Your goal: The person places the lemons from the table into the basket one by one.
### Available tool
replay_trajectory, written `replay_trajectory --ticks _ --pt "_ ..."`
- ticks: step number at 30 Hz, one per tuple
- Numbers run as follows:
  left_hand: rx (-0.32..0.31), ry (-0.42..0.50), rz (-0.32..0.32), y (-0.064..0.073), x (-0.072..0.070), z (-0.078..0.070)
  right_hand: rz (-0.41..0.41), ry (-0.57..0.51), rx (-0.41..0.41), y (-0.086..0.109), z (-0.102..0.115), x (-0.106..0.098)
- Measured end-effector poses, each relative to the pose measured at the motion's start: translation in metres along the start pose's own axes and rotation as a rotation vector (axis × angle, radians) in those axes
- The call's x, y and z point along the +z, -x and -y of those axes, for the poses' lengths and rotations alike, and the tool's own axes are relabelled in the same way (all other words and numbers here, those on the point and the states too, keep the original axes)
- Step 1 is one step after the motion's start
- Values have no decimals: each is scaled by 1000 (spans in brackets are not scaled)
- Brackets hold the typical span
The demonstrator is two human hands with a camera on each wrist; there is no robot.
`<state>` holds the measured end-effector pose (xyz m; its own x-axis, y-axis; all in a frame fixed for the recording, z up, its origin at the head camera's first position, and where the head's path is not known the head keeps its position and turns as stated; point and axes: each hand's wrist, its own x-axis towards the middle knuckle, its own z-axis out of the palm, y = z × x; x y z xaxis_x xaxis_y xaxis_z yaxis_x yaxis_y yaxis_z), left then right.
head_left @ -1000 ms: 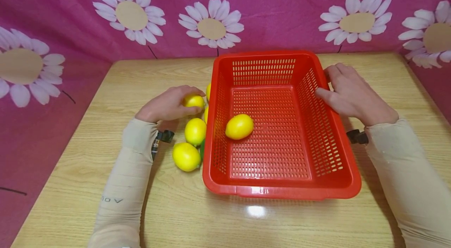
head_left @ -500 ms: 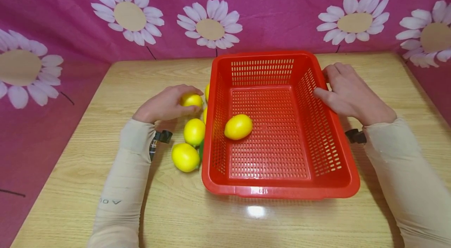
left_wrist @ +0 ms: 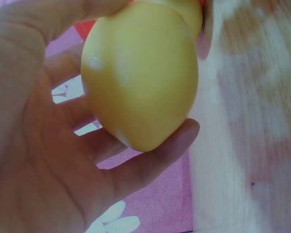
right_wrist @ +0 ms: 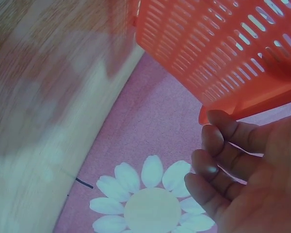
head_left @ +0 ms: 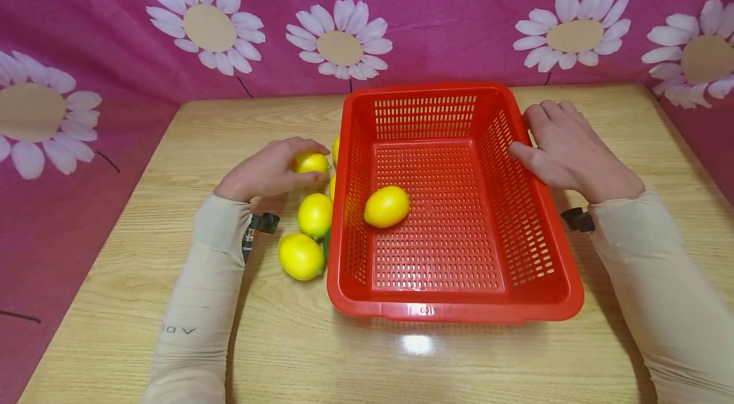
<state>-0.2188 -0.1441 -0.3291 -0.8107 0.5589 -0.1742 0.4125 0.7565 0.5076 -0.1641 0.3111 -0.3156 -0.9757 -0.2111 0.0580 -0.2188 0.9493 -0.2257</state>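
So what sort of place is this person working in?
Probably a staged indoor workspace, though the wider room is unseen: a pale wood-grain table, a magenta daisy-print cloth backdrop, and small black wrist-worn devices.

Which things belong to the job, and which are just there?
Job: yellow oval lemon in left hand; red plastic basket held by right hand; lemon inside; likely lemons beside it.
Just there: pale wooden table; pink floral cloth; green item, role unclear.

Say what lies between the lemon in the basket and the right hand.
Only bare floor and a side wall of the red basket, in the head view.
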Motion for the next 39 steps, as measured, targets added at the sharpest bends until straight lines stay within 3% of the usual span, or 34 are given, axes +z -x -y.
replay_trajectory --ticks 20,28,39 --pt "87 20 -113 8 -6 -15 -5 4 -12 0 0 1" --pt "133 -25 -140 11 -8 -27 -19 1 -15 1 0 1" --pt "98 -29 -167 13 -11 -25 -25 5 -21 0 1 1"
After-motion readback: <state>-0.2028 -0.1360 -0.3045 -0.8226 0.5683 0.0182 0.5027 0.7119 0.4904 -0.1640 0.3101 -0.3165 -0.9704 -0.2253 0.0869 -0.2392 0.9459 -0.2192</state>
